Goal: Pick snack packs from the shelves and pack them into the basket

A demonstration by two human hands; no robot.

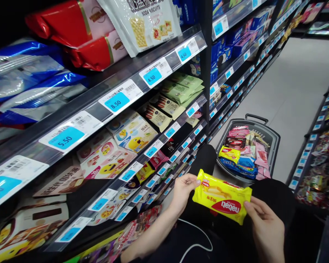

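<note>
A yellow packet of Nabati wafers is stretched between my two hands, its printed front turned up and the lettering upside down. My left hand pinches one end between thumb and fingers. At the opposite end, my right hand grips the packet with thumb and fingers. Beyond it on the floor stands a black shopping basket holding several snack packets, among them another yellow wafer packet. One more yellow packet lies on a low shelf to the left of my hands.
Shelves with price tags run along the left, carrying biscuit boxes and bags such as soda biscuits. My dark-clothed knees are on either side below the basket. A white cable hangs over my lap. More shelving borders the grey aisle floor on the right.
</note>
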